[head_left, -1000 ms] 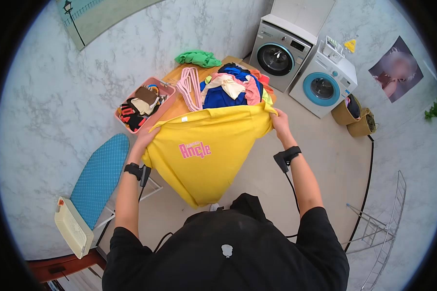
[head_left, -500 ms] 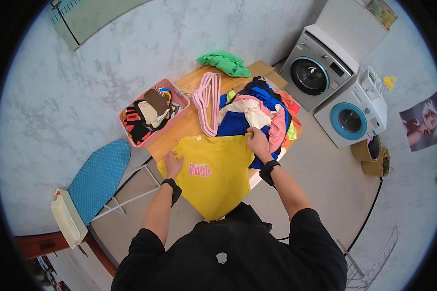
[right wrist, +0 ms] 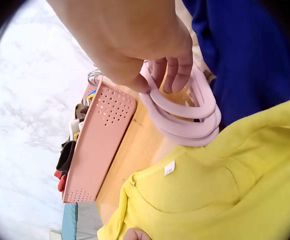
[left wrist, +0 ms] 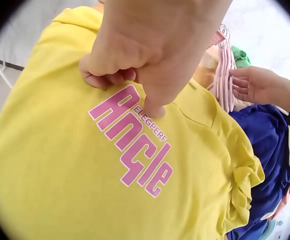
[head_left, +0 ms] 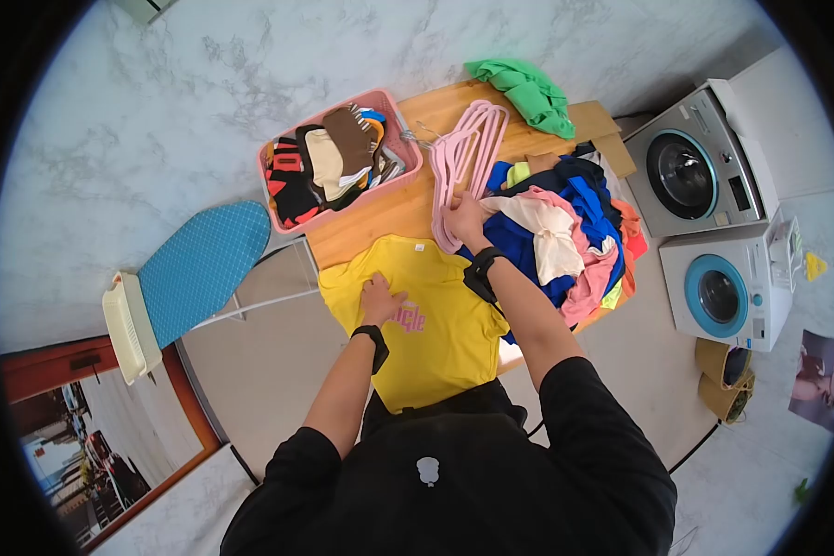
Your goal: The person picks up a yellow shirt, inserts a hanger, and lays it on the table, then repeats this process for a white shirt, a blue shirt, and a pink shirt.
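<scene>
A yellow T-shirt (head_left: 435,357) with pink lettering lies face up at the table's front edge, its lower part hanging toward the person's body. On its chest rests the left hand (head_left: 380,301), thumb and fingers apart; the left wrist view has the left hand (left wrist: 157,45) touching the cloth beside the print. Beyond the collar, the right hand (head_left: 466,221) reaches to a bunch of pink hangers (head_left: 441,176). In the right wrist view the right hand (right wrist: 130,40) has thumb and fingers round the top hanger (right wrist: 182,110).
A pink basket (head_left: 343,208) of clothes stands on the wooden table (head_left: 357,243), left of the hangers. To their right is a clothes heap (head_left: 547,241), with a green cloth (head_left: 528,93) behind. An ironing board (head_left: 204,264) stands left; two washing machines (head_left: 681,176) stand right.
The shirt, held stretched in the air earlier, has come down onto the table's edge. The right hand has let go of its collar and moved to the hangers; the left has shifted onto the chest.
</scene>
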The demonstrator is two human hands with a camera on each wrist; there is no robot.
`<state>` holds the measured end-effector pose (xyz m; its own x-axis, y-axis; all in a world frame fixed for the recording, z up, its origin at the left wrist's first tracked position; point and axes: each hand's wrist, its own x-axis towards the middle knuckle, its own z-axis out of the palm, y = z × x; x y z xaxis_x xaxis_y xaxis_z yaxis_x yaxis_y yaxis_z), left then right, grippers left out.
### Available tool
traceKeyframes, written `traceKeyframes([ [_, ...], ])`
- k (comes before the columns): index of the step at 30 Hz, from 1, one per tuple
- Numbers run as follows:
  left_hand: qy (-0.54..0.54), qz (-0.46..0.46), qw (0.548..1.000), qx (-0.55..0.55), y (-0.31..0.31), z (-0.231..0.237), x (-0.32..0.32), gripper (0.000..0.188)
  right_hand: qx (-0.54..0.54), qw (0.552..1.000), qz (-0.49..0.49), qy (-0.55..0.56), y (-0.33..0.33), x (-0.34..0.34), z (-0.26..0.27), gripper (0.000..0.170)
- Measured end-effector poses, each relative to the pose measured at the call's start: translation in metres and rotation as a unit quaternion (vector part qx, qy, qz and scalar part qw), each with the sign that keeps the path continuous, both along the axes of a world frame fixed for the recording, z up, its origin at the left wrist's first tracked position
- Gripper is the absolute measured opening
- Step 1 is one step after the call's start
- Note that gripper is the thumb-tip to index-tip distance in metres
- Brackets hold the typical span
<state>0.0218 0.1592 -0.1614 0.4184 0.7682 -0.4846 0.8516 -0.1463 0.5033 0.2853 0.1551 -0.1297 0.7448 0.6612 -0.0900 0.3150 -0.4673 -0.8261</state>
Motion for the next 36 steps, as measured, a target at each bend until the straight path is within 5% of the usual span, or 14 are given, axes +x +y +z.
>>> traceKeyframes([
  [5, 0.041, 0.0, 0.999, 0.032, -0.001, 0.006, 0.008, 0.061, -0.018, 0.999, -0.01, 0.027, -0.003, 0.005, 0.001, 0.028],
  [10, 0.066, -0.003, 0.997, 0.042, 0.024, -0.009, 0.017, 0.061, 0.141, 0.966, -0.077, -0.205, -0.013, 0.015, 0.007, 0.018],
  [12, -0.003, 0.085, 0.993, -0.084, 0.049, -0.013, 0.025, 0.06, 0.197, 0.974, -0.097, 0.051, -0.039, 0.014, 0.019, 0.019],
  [14, -0.026, 0.127, 0.991, -0.019, 0.06, 0.005, 0.044, 0.059, 0.175, 0.979, -0.09, 0.059, -0.085, -0.008, 0.084, 0.018],
  [15, -0.046, 0.175, 0.982, 0.046, 0.062, 0.013, 0.053, 0.059, 0.219, 0.97, -0.099, 0.018, -0.106, -0.013, 0.069, 0.013],
  [17, -0.054, 0.13, 0.987, 0.079, 0.065, 0.004, 0.056, 0.056, 0.275, 0.955, -0.102, 0.034, -0.148, -0.038, 0.091, 0.014],
  [19, -0.065, 0.083, 0.988, 0.113, 0.069, -0.012, 0.054, 0.053, 0.318, 0.938, -0.069, 0.12, -0.186, -0.054, 0.1, 0.04],
  [22, -0.074, -0.01, 0.987, 0.143, 0.069, -0.034, 0.045, 0.033, 0.29, 0.915, -0.131, 0.248, -0.227, -0.064, 0.127, 0.054],
  [25, -0.101, 0.036, 0.984, 0.145, 0.048, -0.022, 0.039, 0.022, 0.262, 0.929, -0.142, 0.22, -0.251, -0.073, 0.118, 0.024],
  [27, -0.161, 0.034, 0.963, 0.213, 0.032, -0.007, 0.034, 0.017, 0.278, 0.919, -0.142, 0.241, -0.264, -0.083, 0.115, 0.023],
  [29, -0.311, 0.126, 0.913, 0.231, 0.023, 0.011, 0.028, 0.017, 0.292, 0.908, -0.141, 0.264, -0.269, -0.1, 0.117, 0.024],
  [31, -0.352, 0.156, 0.895, 0.226, 0.019, 0.028, 0.025, 0.017, 0.227, 0.959, -0.107, 0.128, -0.266, -0.119, 0.13, 0.026],
  [33, -0.396, 0.26, 0.876, 0.093, 0.021, 0.045, 0.019, 0.018, 0.248, 0.953, -0.107, 0.138, -0.261, -0.137, 0.142, 0.027],
  [36, -0.407, 0.227, 0.881, 0.086, 0.018, 0.065, 0.002, 0.022, 0.27, 0.953, -0.088, 0.106, -0.252, -0.162, 0.147, 0.026],
])
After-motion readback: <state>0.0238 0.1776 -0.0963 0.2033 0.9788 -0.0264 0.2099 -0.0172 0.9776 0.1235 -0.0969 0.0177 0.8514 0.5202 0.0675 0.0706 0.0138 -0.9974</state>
